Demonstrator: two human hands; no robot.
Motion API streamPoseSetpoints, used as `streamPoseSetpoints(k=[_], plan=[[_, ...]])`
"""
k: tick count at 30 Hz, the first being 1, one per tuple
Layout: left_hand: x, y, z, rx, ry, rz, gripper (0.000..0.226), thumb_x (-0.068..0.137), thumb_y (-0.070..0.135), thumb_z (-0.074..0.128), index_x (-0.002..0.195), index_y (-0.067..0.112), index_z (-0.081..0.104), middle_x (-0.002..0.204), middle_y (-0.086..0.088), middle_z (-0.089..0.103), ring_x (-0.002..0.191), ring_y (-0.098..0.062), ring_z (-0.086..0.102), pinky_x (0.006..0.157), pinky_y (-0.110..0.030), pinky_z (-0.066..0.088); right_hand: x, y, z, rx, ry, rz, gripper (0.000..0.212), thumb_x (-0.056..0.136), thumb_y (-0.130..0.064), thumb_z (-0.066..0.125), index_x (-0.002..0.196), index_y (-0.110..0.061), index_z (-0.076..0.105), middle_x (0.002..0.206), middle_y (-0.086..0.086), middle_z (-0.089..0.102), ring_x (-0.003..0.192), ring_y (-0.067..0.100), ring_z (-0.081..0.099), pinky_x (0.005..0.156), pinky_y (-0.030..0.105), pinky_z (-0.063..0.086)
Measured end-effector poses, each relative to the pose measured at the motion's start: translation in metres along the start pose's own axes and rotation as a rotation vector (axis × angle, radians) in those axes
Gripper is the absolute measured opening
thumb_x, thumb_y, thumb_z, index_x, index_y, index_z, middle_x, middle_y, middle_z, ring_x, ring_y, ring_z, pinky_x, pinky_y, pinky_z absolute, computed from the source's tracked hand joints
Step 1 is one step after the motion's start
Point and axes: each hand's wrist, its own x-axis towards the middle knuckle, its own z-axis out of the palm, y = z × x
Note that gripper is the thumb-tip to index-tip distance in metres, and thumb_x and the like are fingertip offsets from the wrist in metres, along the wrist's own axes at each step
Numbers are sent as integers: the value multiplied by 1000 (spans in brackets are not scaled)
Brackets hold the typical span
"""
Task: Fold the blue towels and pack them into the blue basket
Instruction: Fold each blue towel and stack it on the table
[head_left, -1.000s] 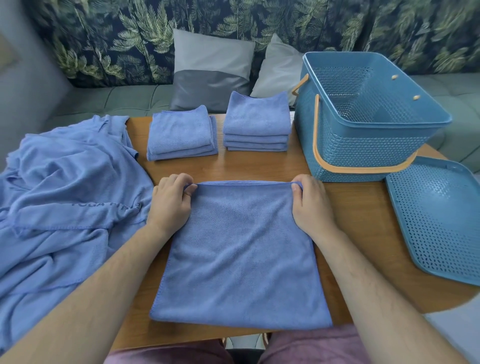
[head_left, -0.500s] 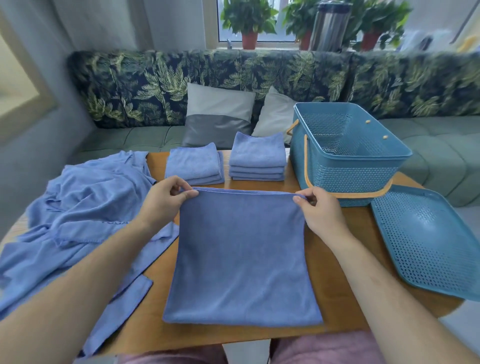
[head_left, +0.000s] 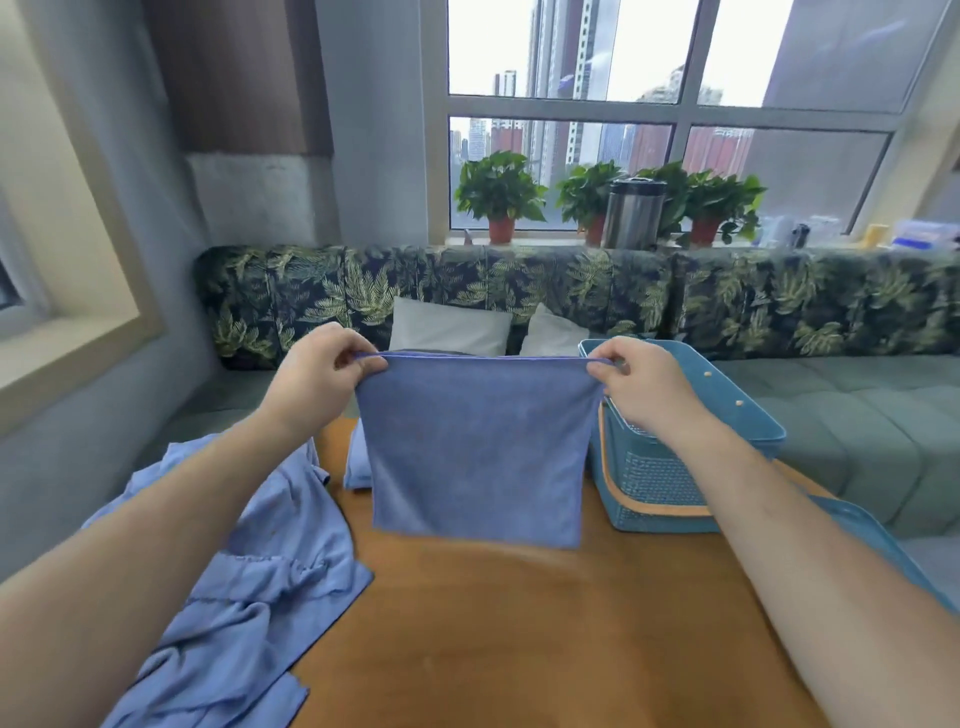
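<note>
A blue towel (head_left: 475, 447) hangs in the air above the wooden table (head_left: 519, 623). My left hand (head_left: 317, 379) pinches its top left corner and my right hand (head_left: 644, 384) pinches its top right corner. The towel's bottom edge hangs just over the tabletop. The blue basket (head_left: 670, 467) with an orange handle stands behind my right forearm, at the table's right side. A stack of folded blue towels (head_left: 357, 467) peeks out behind the hanging towel's left edge; the rest of it is hidden.
A large crumpled blue cloth (head_left: 249, 582) covers the table's left side. The basket's blue lid (head_left: 878, 545) lies at the right edge under my right arm. A leaf-patterned sofa (head_left: 727, 301) with pillows (head_left: 449, 327) runs behind the table.
Both hands have lifted the towel off the table by its top corners, so it now hangs upright. The view has tilted up toward the window.
</note>
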Motion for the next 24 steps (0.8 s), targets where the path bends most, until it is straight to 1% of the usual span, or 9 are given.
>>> streamPoseSetpoints(k=[4,7,10,12,15,18,20,22,24], plan=[[1,10,-8,-21,48,3,10,87,18,76,84,21,67,85,5,59,81,0,54,73,-9,38,-4,-11,-17,-11,-9,-28,6,96,-22,65,93,-24,70,80,2,70,73,19,62,64,29,44],[-25,7,-2,-90,-46,-69,10,93,15,70,89,22,63,85,5,65,77,-5,58,73,-18,43,-25,-1,-18,-34,-64,-43,10,95,-22,67,90,-29,69,83,0,71,79,21,64,72,34,49],[-68,-3,11,-194,-169,-158,14,97,12,64,90,21,57,82,-4,65,71,-17,57,71,-34,45,-62,19,-10,-29,-143,-37,19,94,-20,68,85,-36,66,86,-10,67,80,9,60,72,24,44],[-104,-7,22,-227,-243,-191,14,98,15,62,89,22,55,77,-2,60,68,-14,54,69,-32,43,-92,40,3,-23,-207,-4,20,92,-19,70,85,-37,66,87,-14,68,80,7,59,74,18,42],[-161,-10,39,-225,-331,-258,7,100,12,59,94,12,56,73,0,54,59,-2,46,63,-19,40,-144,73,25,70,-329,100,15,92,-16,70,90,-31,69,87,-6,73,73,16,61,73,30,47],[-205,-22,50,-187,-433,-296,11,100,14,59,91,18,56,72,5,56,58,-4,46,63,-30,42,-191,94,40,161,-431,170,18,95,-4,66,90,-21,67,86,7,74,79,16,62,78,34,46],[-223,-28,49,-193,-493,-309,15,99,17,61,88,26,56,74,6,57,59,-5,47,65,-35,42,-212,101,43,209,-469,220,16,96,-2,64,92,-17,68,80,7,73,78,14,61,76,33,44],[-231,-28,43,-222,-521,-343,12,99,19,62,89,22,58,76,4,56,60,-4,46,64,-32,41,-223,103,42,269,-504,255,13,96,-2,63,95,-13,69,81,4,73,77,12,62,74,27,46],[-234,-26,38,-250,-535,-361,11,99,21,62,89,18,59,74,10,56,61,-2,46,64,-27,40,-226,102,38,331,-518,277,10,98,-2,61,99,-8,69,84,3,74,78,10,63,73,22,49]])
